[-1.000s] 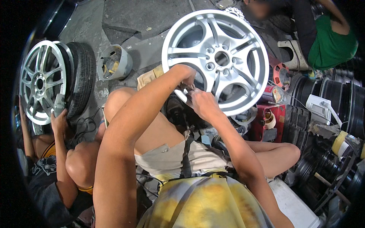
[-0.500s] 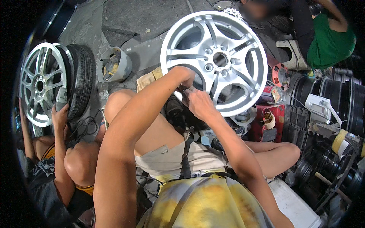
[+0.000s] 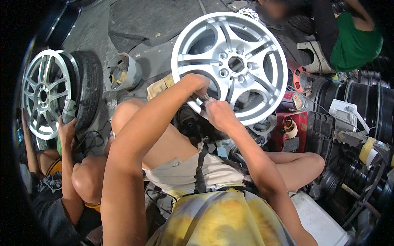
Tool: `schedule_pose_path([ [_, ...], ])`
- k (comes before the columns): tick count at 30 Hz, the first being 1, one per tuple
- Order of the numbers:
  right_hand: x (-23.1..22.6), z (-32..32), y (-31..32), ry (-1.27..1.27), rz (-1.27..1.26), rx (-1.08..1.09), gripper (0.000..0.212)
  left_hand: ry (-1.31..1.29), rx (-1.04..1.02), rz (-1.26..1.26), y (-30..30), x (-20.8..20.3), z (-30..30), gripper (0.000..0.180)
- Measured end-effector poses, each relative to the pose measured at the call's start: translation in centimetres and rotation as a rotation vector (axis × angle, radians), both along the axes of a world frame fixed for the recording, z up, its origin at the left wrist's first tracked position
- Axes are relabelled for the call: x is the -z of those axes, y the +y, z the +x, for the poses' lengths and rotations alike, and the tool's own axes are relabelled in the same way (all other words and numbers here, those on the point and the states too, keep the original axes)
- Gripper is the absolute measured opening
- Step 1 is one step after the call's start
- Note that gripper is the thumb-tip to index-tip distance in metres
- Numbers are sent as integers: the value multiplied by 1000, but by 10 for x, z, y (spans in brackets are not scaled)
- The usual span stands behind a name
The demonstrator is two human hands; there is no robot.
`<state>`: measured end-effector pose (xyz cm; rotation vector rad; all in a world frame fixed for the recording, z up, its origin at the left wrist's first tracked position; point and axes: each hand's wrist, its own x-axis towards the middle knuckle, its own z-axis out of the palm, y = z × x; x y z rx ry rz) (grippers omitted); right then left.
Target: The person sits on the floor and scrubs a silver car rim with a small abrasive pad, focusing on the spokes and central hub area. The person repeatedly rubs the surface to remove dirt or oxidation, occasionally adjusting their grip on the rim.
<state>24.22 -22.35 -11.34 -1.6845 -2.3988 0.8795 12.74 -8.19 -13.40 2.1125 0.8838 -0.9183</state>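
Note:
A silver alloy wheel (image 3: 223, 67) lies before me with its spoked face up. At its near left edge, my left hand (image 3: 199, 85) is closed, with the fingers bent down and partly hidden by the wrist. My right hand (image 3: 219, 113) meets it from the right, thumb and fingertips pinched together. A small greyish piece shows between the two hands' fingertips, too small to name. Both hands are over the near rim of the wheel.
To the left a co-worker's hand (image 3: 67, 128) holds a grey power tool (image 3: 69, 109) against another wheel (image 3: 35, 84), beside a tyre (image 3: 90, 88). A white bucket (image 3: 132, 74) stands nearby. Rightward are a red box (image 3: 298, 119), stacked black rims (image 3: 353, 92) and a person in green (image 3: 357, 45).
My right hand's fingertips have shifted slightly up against my left hand at the rim. The wheel sits slightly further left in view. The co-worker's tool has tilted and dropped slightly.

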Motion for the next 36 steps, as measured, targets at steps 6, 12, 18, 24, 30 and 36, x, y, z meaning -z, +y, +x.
schedule_pose_path([
  [6, -8, 0, 6, 123, 54, 118, 18, -88, -50, 64, 3, -17, -6, 26],
  [12, -64, 77, -16, 265, 73, 456, 21, -281, 39, 526, -25, -15, -15, 11],
  [18, -66, 101, -38, 252, 77, 535, 21, -277, 94, 308, -65, -19, 21, 19],
  [24, -71, 102, -39, 312, 113, 572, 22, -146, 74, 453, -34, -25, 5, 16],
  [30, -65, 130, -52, 290, 53, 612, 22, -194, 70, 431, -48, -23, 4, 17],
  [36, -63, 137, -57, 307, 54, 589, 22, -247, -9, 260, -50, -30, 10, 21],
])
